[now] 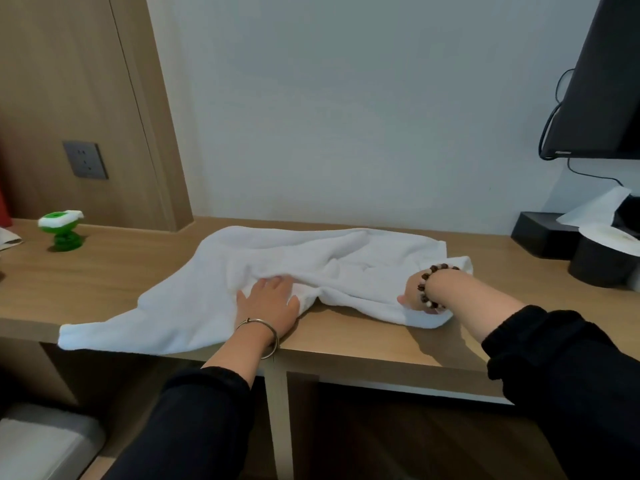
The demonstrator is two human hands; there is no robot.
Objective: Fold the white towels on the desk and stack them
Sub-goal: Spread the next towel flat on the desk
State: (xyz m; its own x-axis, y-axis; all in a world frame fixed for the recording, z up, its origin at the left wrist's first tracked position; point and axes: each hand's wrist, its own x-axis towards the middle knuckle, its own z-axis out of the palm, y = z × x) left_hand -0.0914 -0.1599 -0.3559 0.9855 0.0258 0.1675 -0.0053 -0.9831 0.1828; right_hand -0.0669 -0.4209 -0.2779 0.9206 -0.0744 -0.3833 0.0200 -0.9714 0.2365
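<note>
While left hand (266, 303) presses towel (311, 258) flat-fingered; right hand (414, 292) fingers hidden, grip unclear

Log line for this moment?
stage: unfolded | towel: crumpled on desk, left corner overhanging edge | left hand: flat on towel | right hand: holds towel's right end

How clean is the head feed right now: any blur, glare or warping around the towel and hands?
Head view: soft, even light, no glare; the towel folds are readable, slightly soft. Head view: the right hand and its forearm cast a faint shadow on the desk. Head view: wide-angle warping bows the desk edge and tilts the door frame.
</note>
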